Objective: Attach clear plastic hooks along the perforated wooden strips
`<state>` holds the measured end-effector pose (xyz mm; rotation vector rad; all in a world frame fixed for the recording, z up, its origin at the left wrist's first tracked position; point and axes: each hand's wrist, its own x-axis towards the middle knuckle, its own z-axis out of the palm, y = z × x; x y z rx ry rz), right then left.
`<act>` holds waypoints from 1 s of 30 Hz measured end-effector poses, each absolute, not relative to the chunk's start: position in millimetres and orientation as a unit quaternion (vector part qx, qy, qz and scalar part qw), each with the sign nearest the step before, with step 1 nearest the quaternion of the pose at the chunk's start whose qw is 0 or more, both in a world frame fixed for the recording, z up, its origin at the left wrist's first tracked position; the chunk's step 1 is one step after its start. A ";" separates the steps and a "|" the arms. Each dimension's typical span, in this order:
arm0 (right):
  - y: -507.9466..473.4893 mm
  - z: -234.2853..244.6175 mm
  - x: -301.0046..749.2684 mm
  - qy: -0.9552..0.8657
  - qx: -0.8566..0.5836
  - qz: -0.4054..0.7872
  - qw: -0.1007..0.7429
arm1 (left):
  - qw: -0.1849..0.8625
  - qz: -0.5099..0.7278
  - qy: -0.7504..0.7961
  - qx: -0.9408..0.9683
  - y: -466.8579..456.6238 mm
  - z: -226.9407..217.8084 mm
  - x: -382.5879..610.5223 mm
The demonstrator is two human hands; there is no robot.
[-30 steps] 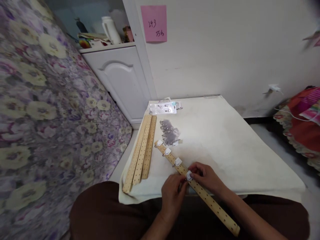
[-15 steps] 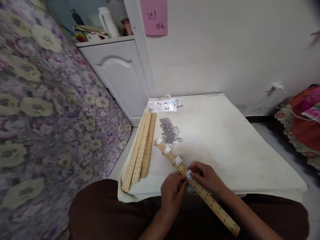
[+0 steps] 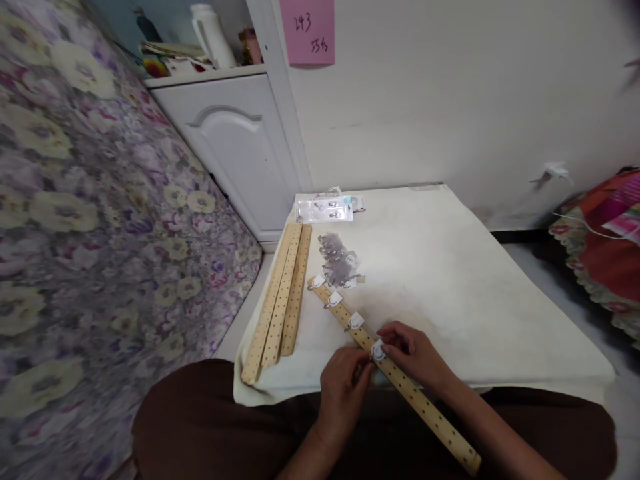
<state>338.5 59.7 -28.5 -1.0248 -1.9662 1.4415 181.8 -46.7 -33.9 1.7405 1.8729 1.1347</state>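
A long wooden strip with a row of holes [image 3: 425, 408] lies slantwise over the near edge of a low table covered in cream cloth [image 3: 450, 287]. Three small white-tagged hooks [image 3: 335, 300] sit on its far part. My left hand [image 3: 344, 392] pinches the strip from the near side. My right hand [image 3: 413, 357] is closed on a small white-tagged hook [image 3: 379, 351] pressed on the strip. A heap of loose metal hooks [image 3: 339, 261] lies beyond the strip's far end.
Three more holed wooden strips [image 3: 280, 303] lie side by side at the table's left edge. A clear packet of hooks [image 3: 325, 209] lies at the far left corner. A flowered mattress [image 3: 90, 220] stands to the left, a white cabinet [image 3: 235, 147] behind, coloured cloth [image 3: 600, 247] at right.
Both hands stay in the same place on the strip. Only the camera has tipped down slightly, so the room sits a little higher in view.
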 end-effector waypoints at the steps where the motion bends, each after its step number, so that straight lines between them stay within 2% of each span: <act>1: 59.7 -28.4 338.5 -0.721 -0.376 0.528 0.245 | 0.172 0.399 0.660 0.613 -46.9 -33.7 181.4; 30: 58.0 -24.3 339.2 -0.721 -0.383 0.524 0.242 | 0.154 0.384 0.663 0.624 -46.3 -32.0 180.3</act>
